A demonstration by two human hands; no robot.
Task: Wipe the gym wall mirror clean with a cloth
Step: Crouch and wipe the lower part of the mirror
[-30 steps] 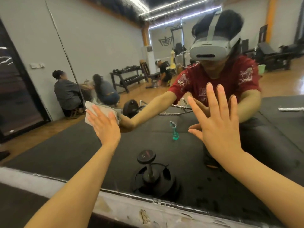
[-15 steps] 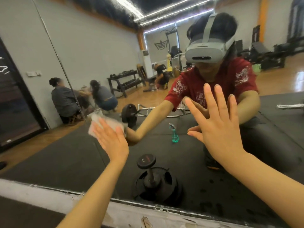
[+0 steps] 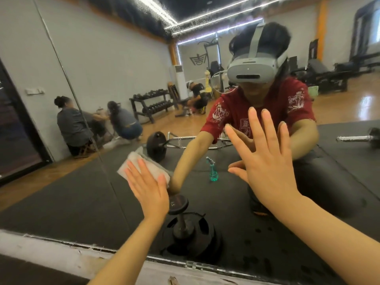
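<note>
Cloth (image 3: 141, 167) is pinned flat under my left hand (image 3: 148, 190) on the low part of the mirror (image 3: 82, 192), fingers straight so it wipes evenly; right hand (image 3: 267, 169) splayed on the glass, probably to brace me

A teal spray bottle (image 3: 213, 170) stood on the black floor mat (image 3: 61, 202), with a barbell (image 3: 164, 144) lying behind it. A dumbbell (image 3: 181, 214) stood upright on a weight plate (image 3: 202, 233). Farther back, a dumbbell rack (image 3: 153, 104) sat near a white air-conditioner column (image 3: 181, 80).
</note>
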